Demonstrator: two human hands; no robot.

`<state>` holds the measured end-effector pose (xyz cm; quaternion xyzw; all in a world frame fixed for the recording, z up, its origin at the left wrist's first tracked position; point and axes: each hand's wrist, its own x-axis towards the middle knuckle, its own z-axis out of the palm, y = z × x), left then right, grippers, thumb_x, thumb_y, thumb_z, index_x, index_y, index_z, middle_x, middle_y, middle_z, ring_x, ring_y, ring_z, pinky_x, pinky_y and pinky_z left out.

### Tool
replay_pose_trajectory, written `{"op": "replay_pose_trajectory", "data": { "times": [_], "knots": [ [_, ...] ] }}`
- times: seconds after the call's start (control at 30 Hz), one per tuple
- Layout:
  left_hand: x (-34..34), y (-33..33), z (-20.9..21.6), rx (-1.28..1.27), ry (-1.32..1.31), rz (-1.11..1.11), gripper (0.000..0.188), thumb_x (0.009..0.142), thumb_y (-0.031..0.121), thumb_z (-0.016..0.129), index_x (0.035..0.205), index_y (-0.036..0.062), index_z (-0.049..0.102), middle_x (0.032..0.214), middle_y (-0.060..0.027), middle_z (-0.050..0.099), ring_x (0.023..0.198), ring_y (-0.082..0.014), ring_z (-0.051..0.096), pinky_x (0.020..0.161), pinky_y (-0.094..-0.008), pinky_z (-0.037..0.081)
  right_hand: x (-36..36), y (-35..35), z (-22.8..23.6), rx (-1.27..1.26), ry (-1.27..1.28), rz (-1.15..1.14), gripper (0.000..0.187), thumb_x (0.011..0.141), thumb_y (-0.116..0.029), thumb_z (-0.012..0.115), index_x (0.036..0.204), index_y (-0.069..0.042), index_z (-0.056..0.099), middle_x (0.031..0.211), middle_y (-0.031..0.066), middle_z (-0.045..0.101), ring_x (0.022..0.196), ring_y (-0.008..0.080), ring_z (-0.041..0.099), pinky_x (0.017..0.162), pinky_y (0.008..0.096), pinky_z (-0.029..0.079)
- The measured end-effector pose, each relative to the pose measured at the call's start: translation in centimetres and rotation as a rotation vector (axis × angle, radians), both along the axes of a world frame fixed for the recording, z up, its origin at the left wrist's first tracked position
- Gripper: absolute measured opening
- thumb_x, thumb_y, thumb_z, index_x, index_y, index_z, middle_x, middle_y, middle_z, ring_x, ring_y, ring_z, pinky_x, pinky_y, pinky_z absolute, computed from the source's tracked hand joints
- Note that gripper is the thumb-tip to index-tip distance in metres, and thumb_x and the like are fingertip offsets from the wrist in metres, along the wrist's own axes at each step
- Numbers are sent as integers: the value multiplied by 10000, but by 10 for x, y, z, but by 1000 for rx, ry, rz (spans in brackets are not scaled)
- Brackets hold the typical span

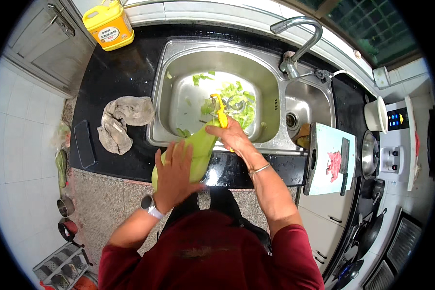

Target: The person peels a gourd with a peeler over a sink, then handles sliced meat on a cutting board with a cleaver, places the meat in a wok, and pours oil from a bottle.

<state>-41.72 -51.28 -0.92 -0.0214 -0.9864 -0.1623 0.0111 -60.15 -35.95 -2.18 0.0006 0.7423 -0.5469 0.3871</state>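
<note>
A long, pale green gourd (201, 151) slants over the front rim of the large sink basin (179, 84). My left hand (173, 170) lies wrapped over its near part, with the fingers curved round its side. In my right hand (234, 135) is a yellow peeler (220, 111), gripped at the far end of the gourd, with its head pointing out over the basin. My right thumb rests at the gourd's tip. Green peelings (246, 115) lie scattered on the basin floor, mostly around the drain.
A chrome tap (309, 38) arches behind the smaller basin (307, 104). To the right, a cutting board (324, 181) bears sliced red meat (333, 164) and a knife (344, 162). Left of the sink lie a grey cloth (121, 121) and a phone (83, 144); a yellow jug (112, 34) stands behind.
</note>
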Motion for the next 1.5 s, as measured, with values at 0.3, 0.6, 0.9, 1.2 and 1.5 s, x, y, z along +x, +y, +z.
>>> {"op": "replay_pose_trajectory", "data": {
  "times": [0.3,0.6,0.9,1.2,1.5],
  "knots": [
    [24,-4,-7,-82,-30,85,1119,559,300,869,1526,152,326,1469,-182,351,1394,-419,311,1058,-666,295,6,-2,4,62,101,24,375,813,-262,773,1070,-13,658,877,87,687,709,167,604,684,303,488],
    [27,-37,-1,-180,-48,50,1261,501,442,920,1539,158,263,1444,-194,374,1349,-418,366,1022,-631,346,24,-19,-11,-201,-88,-73,234,891,-170,734,1028,-52,585,633,-15,520,372,64,351,341,240,285],
    [34,-60,8,-4,-17,19,1214,501,372,918,1522,130,307,1459,-222,360,1374,-452,332,1056,-621,302,30,-47,15,-28,-2,-56,294,812,-255,769,789,-17,597,583,22,515,369,118,420,337,282,299],
    [47,-54,26,-143,136,163,892,710,27,677,1514,45,292,1447,-258,386,1310,-486,396,1055,-576,338,2,-80,61,238,47,141,455,796,-414,735,750,32,657,584,114,595,361,149,432,354,322,324],
    [22,-66,38,-84,98,284,737,672,29,666,1363,0,411,1283,-214,493,1148,-398,520,905,-506,434,0,-100,49,243,93,217,583,856,-514,677,869,69,663,611,154,624,327,129,427,319,297,335]
  ]
}}
